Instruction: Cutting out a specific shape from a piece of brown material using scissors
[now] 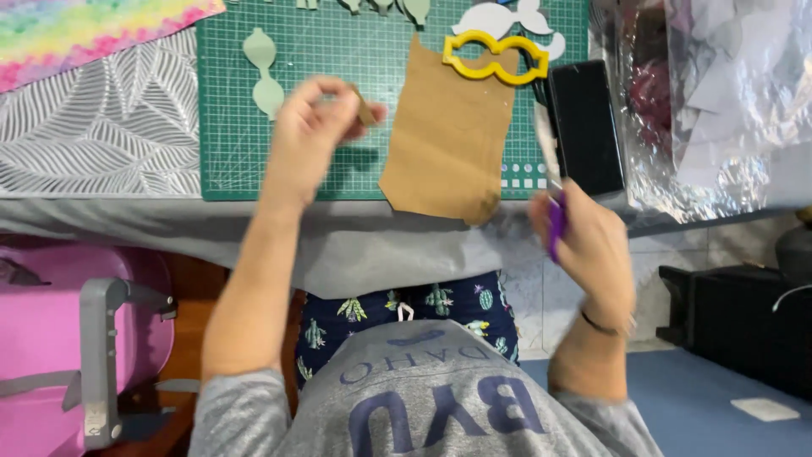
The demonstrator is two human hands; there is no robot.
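We noted the left hand (311, 127) raised over the green cutting mat (330, 173), its fingertips pinched on a small tan paper scrap (365, 110). The scrap stuck out at 3 o'clock from the fingers, above the mat and just clear of the brown paper sheet (448, 135). That sheet lay across the mat's right half, its lower edge hanging past the mat toward 6 o'clock.

The right hand (588, 245) sat at 4 o'clock from the sheet, off the table edge, fingers curled through the purple handle of a pair of scissors (556, 222). The blades were blurred; we could not tell their angle.

A yellow frame-shaped template (495, 57) rested on the sheet's top edge at 12 o'clock. A black box (585, 127) stood just beside it at 3 o'clock. 1 pale green cutout (264, 72) lay at 10 o'clock from the left hand. White cutouts (507, 19) showed above the template.
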